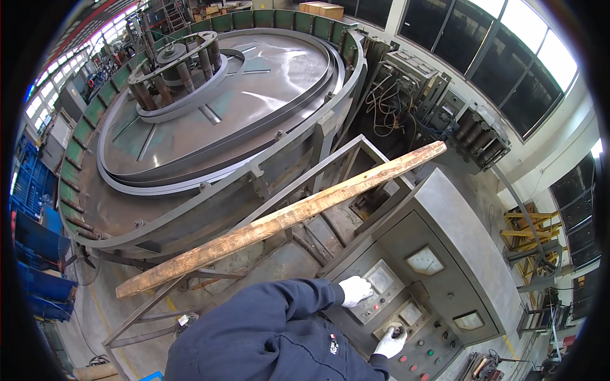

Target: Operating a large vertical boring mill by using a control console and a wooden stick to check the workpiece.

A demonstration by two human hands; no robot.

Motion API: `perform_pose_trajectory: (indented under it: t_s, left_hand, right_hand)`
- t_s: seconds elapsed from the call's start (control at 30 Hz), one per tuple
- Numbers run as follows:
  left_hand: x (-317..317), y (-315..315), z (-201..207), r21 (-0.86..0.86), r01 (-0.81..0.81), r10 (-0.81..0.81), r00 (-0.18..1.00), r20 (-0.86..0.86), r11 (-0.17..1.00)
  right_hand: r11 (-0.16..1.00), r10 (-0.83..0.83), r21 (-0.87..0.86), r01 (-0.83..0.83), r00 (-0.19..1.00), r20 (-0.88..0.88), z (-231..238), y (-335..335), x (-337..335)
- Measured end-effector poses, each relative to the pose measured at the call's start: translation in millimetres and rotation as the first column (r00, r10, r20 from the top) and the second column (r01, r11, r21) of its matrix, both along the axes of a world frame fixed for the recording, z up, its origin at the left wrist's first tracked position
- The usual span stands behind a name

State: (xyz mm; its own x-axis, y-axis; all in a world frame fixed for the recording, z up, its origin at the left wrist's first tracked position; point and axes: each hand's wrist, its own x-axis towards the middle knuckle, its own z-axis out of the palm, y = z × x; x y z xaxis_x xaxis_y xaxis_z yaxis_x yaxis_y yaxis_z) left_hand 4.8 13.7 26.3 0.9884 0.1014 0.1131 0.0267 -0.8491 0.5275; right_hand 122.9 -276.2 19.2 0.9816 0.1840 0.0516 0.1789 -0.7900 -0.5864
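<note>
A grey control cabinet [467,254] with a sloping panel stands in front of me. My left hand [356,291], in a white glove, rests at the left edge of the upper meter unit [381,279], its fingers curled together. Whatever they grip is hidden behind the glove. Lower down, my right hand [390,343], also gloved in white, has its fingers closed around a dark knob [397,331] on the lower meter unit [410,314]. Red and green push buttons [431,352] lie to the right of that hand. Two more dial gauges [425,261] sit higher on the panel.
A long wooden beam [286,219] lies slantwise across a metal railing [298,185] beyond my arms. Behind it is a large round machine table [254,120] inside a green-walled ring. Cables [384,105] hang at the back right, and yellow stands [532,232] are at far right.
</note>
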Motion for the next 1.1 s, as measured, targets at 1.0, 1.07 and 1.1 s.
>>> perform_pose_trajectory:
  t_s: [1.0, 1.07, 1.1]
  left_hand:
    - [-1.0, 0.5, 5.6, 0.008, 0.006, -0.006, 1.0, -0.024, 1.0]
    - [0.5, 0.6, 6.8, 0.004, 0.01, -0.01, 0.999, -0.042, 1.0]
    - [0.8, 1.0, 6.8, 0.007, 0.011, -0.011, 0.999, -0.036, 1.0]
  right_hand:
    - [1.0, -0.008, -0.022, 0.008, 1.0, -0.005, 10.6, 5.8, -3.0]
    - [0.999, -0.021, -0.032, 0.021, 1.0, -0.002, 9.8, 4.9, -2.9]
    - [0.999, -0.023, -0.03, 0.022, 1.0, -0.007, 9.4, 4.4, -2.7]
